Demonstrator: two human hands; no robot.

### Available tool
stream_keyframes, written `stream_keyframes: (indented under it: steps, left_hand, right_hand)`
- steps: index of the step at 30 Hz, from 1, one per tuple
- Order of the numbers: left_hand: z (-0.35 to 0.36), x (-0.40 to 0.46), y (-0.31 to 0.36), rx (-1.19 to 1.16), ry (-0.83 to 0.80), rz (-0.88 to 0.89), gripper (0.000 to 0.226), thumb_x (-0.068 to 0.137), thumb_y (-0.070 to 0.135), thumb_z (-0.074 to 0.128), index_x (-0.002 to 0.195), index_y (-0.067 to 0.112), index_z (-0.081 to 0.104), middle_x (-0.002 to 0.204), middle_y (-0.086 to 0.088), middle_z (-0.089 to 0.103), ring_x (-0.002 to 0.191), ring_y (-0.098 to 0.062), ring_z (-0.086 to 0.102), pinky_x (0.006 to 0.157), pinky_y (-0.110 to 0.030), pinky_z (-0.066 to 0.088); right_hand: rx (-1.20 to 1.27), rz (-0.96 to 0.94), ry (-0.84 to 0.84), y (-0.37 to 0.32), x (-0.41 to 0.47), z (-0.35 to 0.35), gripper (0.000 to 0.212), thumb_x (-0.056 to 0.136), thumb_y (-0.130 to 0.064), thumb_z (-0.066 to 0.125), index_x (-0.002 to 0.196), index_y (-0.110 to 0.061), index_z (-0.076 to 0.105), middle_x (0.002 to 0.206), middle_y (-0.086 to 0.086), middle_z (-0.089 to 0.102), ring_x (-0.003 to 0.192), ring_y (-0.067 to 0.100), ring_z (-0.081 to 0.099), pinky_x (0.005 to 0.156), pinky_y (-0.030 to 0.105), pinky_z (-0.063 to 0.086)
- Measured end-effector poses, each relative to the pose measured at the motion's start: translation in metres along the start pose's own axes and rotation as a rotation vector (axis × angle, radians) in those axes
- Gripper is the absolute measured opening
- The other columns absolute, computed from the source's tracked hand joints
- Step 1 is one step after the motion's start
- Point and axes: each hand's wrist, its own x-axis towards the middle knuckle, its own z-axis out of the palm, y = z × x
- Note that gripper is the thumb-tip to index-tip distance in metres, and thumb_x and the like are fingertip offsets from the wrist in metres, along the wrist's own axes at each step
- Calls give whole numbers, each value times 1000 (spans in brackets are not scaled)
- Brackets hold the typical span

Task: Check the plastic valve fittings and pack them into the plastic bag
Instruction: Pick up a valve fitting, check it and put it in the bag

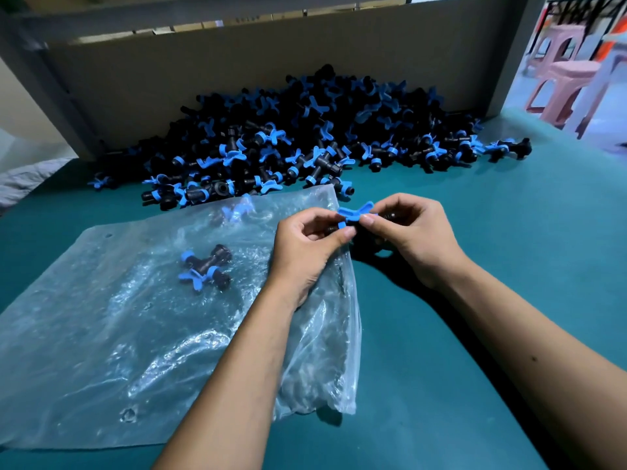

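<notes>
pinching the valve fitting (356, 217) from both sides, our fingertips (349, 232) meet at its blue butterfly handle: the left hand (305, 247) curls thumb and forefinger onto the black body just under the handle, and the right hand (412, 232) grips the other end, its thumb laid against a blue wing. both sets of fingers are clamped on this one piece, held in the air just past the right edge of the plastic bag (135, 334).

we judge this to be the checking step: the fitting is up between our hands, handle toward us, not yet in the bag. whether the handle is being turned we cannot tell.

outward from the hands, the bag lies flat and crinkled on the green table (475, 300), its right-hand edge lifted and bunched beneath our left wrist; that looks like the opening, though we cannot be sure. one packed fitting (205, 268) shows clearly through the film near the middle, and another blurred one (237, 212) sits near the far edge. beyond it the unchecked pile (305, 137) of black-and-blue fittings is heaped against a cardboard wall (237, 62).

the next move, as we see it, calls for one hand to release, find and lift the bag's mouth, and the other to slip the fitting in. hardly any are packed, so the job is near its start.
</notes>
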Motion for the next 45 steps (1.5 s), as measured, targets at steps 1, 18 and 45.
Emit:
stream_keyframes:
  steps: [1, 18, 45]
  left_hand:
    - [0, 1, 0, -31, 38, -17, 16, 81, 2, 83, 87, 15, 76, 83, -2, 77, 77, -11, 70, 73, -23, 57]
    - [-4, 2, 5, -179, 131, -125, 2, 90, 9, 75, 89, 10, 74, 74, -2, 71, 67, -13, 67, 77, -25, 60]
    - [32, -6, 32, -57, 209, -25, 28, 89, 23, 80, 79, 0, 66, 66, -10, 71, 60, -14, 67, 60, -23, 52]
  right_hand:
    - [8, -7, 59, 0, 1, 0, 13, 82, -14, 83, 80, -7, 72, 63, 4, 67, 53, 12, 55, 54, 23, 48]
    - [136, 64, 99, 2, 3, -5, 14, 81, -4, 81, 91, -10, 73, 73, 5, 67, 60, 14, 57, 58, 20, 48]
    - [-350, -180, 51, 6, 0, 3, 25, 81, -17, 85, 100, -13, 70, 89, 0, 74, 83, 17, 70, 77, 32, 58]
